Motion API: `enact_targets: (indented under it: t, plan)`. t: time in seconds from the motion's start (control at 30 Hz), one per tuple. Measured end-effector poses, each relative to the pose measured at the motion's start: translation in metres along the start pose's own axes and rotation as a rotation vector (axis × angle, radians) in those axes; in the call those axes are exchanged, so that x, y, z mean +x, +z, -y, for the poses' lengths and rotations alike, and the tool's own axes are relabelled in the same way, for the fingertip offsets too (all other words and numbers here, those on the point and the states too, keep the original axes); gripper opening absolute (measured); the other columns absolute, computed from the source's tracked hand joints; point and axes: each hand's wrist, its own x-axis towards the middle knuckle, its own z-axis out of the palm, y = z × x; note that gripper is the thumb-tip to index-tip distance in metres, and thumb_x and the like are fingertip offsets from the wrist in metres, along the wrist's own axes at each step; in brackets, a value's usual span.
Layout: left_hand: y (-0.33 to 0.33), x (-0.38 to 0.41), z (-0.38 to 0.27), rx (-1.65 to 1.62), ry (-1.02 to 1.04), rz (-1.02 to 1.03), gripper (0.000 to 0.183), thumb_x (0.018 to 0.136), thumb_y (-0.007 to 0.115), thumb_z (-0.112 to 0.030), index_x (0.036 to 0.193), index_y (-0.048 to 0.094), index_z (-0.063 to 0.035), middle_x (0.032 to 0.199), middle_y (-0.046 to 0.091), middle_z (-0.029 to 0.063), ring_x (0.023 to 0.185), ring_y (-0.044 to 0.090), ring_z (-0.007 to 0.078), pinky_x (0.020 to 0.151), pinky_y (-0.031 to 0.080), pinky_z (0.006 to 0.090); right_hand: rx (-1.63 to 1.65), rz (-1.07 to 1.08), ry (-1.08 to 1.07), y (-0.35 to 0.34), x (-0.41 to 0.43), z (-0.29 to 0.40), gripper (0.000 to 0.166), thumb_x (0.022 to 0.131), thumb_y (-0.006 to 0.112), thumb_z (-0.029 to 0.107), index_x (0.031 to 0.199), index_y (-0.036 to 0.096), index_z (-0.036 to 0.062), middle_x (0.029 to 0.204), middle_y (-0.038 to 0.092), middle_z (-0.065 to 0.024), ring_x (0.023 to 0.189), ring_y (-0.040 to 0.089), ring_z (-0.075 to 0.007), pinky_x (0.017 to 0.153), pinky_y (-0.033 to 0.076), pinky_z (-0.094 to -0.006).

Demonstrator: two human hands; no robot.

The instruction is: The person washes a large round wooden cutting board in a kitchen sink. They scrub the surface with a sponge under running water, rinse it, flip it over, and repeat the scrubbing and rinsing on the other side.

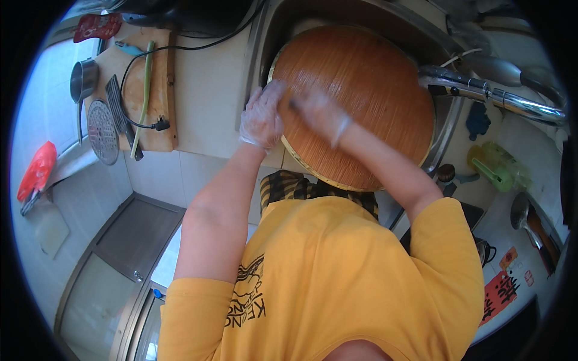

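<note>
A large, round, reddish-brown bamboo or wooden tray (361,104) with a pale rim rests in the stainless steel sink (384,11), its ribbed face up and shining wet. My left hand (263,115), in a clear plastic glove, grips the tray's left rim. Over the left part of the same surface is my right hand (320,108), also gloved and blurred by motion. Something small and dark shows at its fingertips, too smeared to name. At the tray's right edge a chrome faucet (487,90) reaches over the sink.
Left on the counter, a wooden cutting board (158,94) carries a green stalk (147,90), a slotted turner (118,104) and a black cord's plug (160,123). A round metal grater plate (103,131) leans beside it. A round brush (446,173) and green bottle (499,169) stand right of the sink.
</note>
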Motion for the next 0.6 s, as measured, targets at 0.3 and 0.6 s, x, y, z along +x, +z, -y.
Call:
enact_targets:
  t: [0.3, 0.6]
  plan:
    - [-0.003, 0.006, -0.007, 0.010, -0.043, 0.032, 0.059, 0.073, 0.047, 0.002, 0.131, 0.054, -0.0069, 0.131, 0.060, 0.0135, 0.125, 0.055, 0.0301, 0.111, 0.038, 0.0464, 0.260, -0.066, -0.008, 0.004, -0.002, 0.019, 0.018, 0.088, 0.056, 0.008, 0.100, 0.068, 0.0024, 0.096, 0.065, -0.0200, 0.095, 0.062, -0.0351, 0.086, 0.052, -0.0424]
    - [-0.004, 0.009, -0.008, 0.135, 0.030, 0.082, 0.051, 0.072, 0.050, 0.001, 0.121, 0.061, -0.0055, 0.126, 0.064, 0.0129, 0.123, 0.058, 0.0285, 0.108, 0.040, 0.0462, -0.114, 0.177, 0.430, -0.038, 0.003, -0.070, 0.020, 0.074, 0.068, -0.001, 0.094, 0.070, 0.0003, 0.103, 0.065, -0.0220, 0.101, 0.063, -0.0322, 0.091, 0.051, -0.0396]
